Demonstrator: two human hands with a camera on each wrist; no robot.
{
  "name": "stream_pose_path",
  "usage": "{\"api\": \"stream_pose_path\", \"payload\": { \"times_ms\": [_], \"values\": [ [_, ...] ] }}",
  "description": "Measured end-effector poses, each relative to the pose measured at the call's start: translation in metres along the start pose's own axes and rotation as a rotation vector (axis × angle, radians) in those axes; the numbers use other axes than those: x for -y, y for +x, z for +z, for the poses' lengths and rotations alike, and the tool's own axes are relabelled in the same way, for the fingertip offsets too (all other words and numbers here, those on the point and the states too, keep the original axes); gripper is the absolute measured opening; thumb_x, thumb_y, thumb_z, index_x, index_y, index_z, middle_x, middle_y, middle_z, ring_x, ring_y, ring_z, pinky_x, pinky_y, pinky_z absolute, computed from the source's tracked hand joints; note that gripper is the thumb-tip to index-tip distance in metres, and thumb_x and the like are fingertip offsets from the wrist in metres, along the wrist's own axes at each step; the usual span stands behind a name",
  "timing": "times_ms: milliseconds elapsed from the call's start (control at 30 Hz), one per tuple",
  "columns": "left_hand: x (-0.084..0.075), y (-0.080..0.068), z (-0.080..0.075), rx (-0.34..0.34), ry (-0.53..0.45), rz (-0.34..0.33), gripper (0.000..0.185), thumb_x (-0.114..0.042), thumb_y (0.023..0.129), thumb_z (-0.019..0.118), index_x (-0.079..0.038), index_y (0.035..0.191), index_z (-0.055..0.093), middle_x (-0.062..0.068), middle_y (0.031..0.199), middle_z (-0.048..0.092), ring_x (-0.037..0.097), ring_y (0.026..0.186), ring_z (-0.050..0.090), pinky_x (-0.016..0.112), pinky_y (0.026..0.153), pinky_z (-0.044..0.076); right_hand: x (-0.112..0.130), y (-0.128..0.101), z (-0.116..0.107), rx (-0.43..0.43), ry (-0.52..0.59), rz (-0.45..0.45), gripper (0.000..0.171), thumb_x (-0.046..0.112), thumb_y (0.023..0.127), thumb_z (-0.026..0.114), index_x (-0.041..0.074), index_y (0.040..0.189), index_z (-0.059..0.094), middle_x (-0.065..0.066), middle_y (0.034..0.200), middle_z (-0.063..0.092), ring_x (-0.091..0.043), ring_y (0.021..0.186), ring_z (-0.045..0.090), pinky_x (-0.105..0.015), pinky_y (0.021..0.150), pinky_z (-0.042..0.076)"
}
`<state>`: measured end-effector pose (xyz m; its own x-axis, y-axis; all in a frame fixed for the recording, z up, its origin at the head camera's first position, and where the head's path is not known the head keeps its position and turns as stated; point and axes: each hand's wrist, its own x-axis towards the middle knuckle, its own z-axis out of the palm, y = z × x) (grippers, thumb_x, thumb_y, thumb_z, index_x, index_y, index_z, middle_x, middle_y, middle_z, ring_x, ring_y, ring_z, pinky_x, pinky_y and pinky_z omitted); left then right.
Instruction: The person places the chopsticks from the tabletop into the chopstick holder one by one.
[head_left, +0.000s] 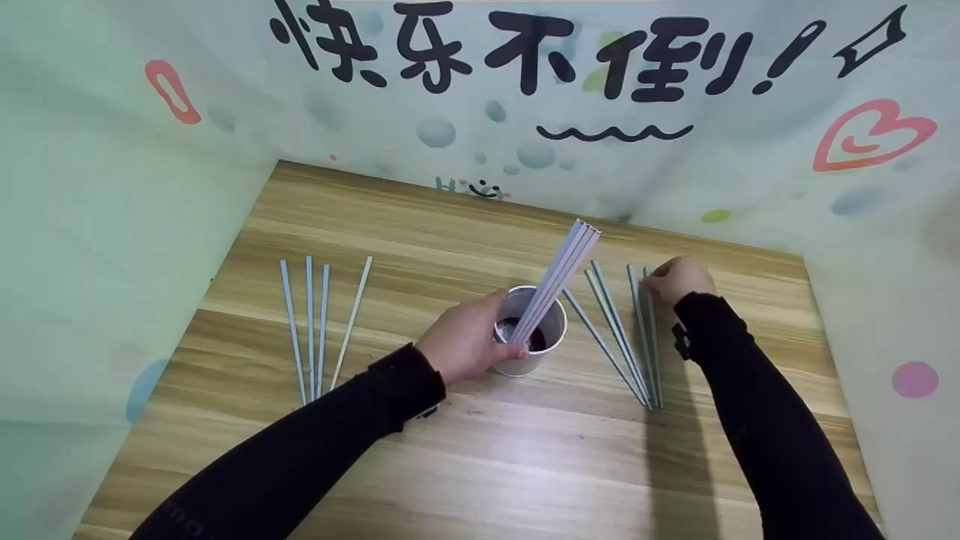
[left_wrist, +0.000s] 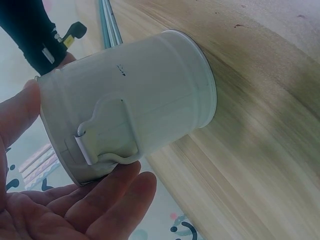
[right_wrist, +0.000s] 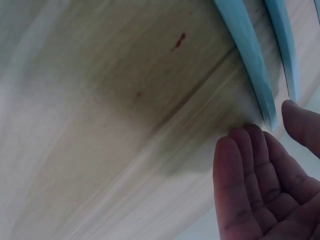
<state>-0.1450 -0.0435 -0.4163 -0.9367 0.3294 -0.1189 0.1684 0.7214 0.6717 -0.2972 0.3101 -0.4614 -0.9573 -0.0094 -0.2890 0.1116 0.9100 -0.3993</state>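
Left hand (head_left: 465, 341) around white cup (head_left: 529, 330), 4 sticks (head_left: 319, 322) aside

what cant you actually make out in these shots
- Whether the right hand already pinches a chopstick: head view shows only its back; right wrist view cuts the fingertips at the edge.
- Dark contents of the white cup: head view, hidden by the left hand and the standing chopsticks.
- Cup rim: left wrist view, partly cropped.

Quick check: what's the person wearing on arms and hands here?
Both arms wear long black sleeves to the wrists. The left hand and right hand are bare, no gloves or rings visible. A black strap with a small device sits on the right wrist; the left sleeve carries faint lettering.
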Motion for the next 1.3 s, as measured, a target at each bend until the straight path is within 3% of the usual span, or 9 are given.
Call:
{"api": "stream_pose_path", "payload": {
  "times_ms": [267,467,633,1100,1300],
  "values": [
    [0.0010,-0.0009,-0.0001,0.001,-0.015,0.002,0.078,-0.035,0.087,0.081,-0.006,0.150,0.045,0.015,0.133,0.067,0.031,0.123,0.064,0.046,0.107,0.050,0.0039,0.0005,0.0025,0.011,-0.009,-0.009,0.045,0.028,0.100,0.064,-0.008,0.126,0.066,-0.030,0.126,0.066,-0.043,0.107,0.065,-0.050,0.090,0.055],
    [0.0015,-0.0008,0.0009,0.002,-0.025,0.005,0.077,-0.035,0.087,0.081,-0.006,0.149,0.046,0.015,0.133,0.066,0.030,0.123,0.063,0.045,0.108,0.049,0.0032,0.0012,0.0059,-0.022,-0.019,-0.014,0.042,0.027,0.098,0.065,-0.008,0.121,0.068,-0.030,0.119,0.069,-0.039,0.099,0.067,-0.045,0.083,0.055],
    [0.0015,-0.0006,0.0011,0.002,-0.019,0.004,0.077,-0.035,0.087,0.081,-0.007,0.150,0.045,0.013,0.135,0.066,0.029,0.125,0.063,0.044,0.108,0.049,0.0036,0.0022,0.0083,-0.054,-0.036,-0.017,0.039,0.024,0.097,0.065,-0.009,0.117,0.070,-0.029,0.115,0.071,-0.039,0.096,0.068,-0.047,0.085,0.055],
    [0.0008,0.0000,0.0013,0.003,-0.022,-0.002,0.079,-0.037,0.086,0.082,-0.005,0.149,0.046,0.015,0.133,0.067,0.030,0.122,0.064,0.045,0.106,0.050,0.0051,0.0006,0.0072,-0.045,-0.049,-0.005,0.038,0.022,0.099,0.062,-0.007,0.121,0.069,-0.028,0.125,0.067,-0.044,0.109,0.064,-0.053,0.094,0.054],
    [0.0014,0.0011,0.0016,-0.002,-0.021,0.000,0.078,-0.036,0.086,0.082,-0.008,0.149,0.047,0.013,0.133,0.067,0.029,0.122,0.064,0.044,0.107,0.050,0.0020,-0.0001,0.0033,-0.057,-0.030,-0.005,0.037,0.024,0.099,0.062,-0.007,0.119,0.071,-0.028,0.117,0.071,-0.040,0.100,0.066,-0.050,0.088,0.054]
  ]
}}
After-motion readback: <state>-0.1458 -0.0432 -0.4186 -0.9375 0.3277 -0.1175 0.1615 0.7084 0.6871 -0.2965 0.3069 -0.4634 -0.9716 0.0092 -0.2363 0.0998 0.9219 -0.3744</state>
